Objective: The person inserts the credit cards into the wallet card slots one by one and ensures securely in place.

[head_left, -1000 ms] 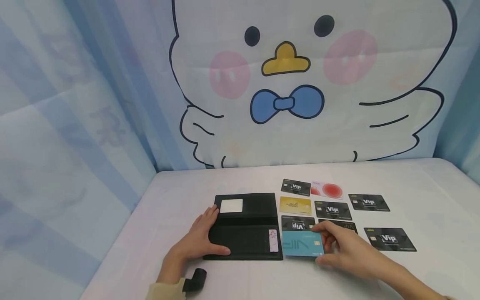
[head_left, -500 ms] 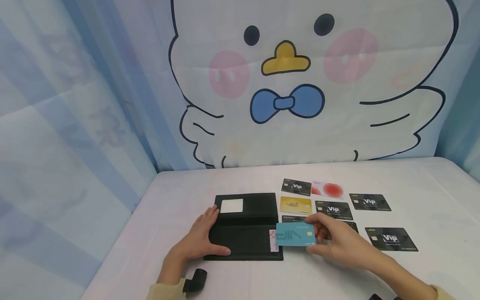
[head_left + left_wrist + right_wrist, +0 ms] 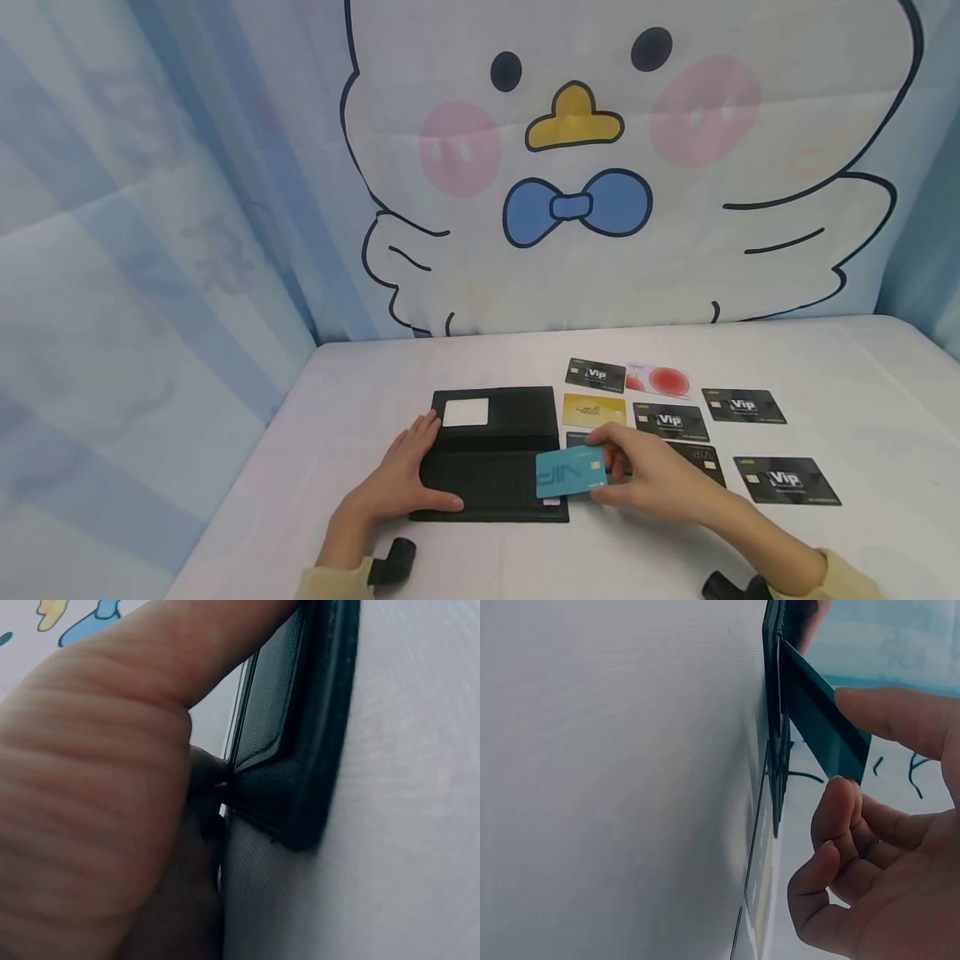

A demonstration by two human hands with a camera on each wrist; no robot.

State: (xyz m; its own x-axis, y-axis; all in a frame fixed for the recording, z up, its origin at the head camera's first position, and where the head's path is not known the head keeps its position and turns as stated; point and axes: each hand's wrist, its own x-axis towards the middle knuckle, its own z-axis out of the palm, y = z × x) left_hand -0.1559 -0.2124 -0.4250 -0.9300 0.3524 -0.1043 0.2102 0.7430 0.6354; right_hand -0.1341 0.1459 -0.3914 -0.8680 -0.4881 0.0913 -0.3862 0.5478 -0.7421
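A black card wallet (image 3: 480,487) lies unfolded on the table, a white card (image 3: 466,412) showing in its upper half. My left hand (image 3: 405,471) rests along the wallet's left side, thumb on the lower half and fingers at the upper left edge. Between thumb and fingers, my right hand (image 3: 648,475) pinches a teal VIP card (image 3: 572,471) by its right end. The card's left part overlaps the wallet's lower right, covering most of a small pink label (image 3: 552,502). In the right wrist view the teal card (image 3: 829,724) slants, its far end at the wallet.
Right of the wallet lie several loose cards: a gold card (image 3: 595,410), a pink and red card (image 3: 658,380), and black Vip cards such as those at the back (image 3: 596,375) and far right (image 3: 786,481). A cartoon curtain (image 3: 585,275) hangs behind the table.
My right hand has carried the teal card leftward from beside the wallet to over its lower right part, tilting it slightly. My left hand stays in place on the wallet.
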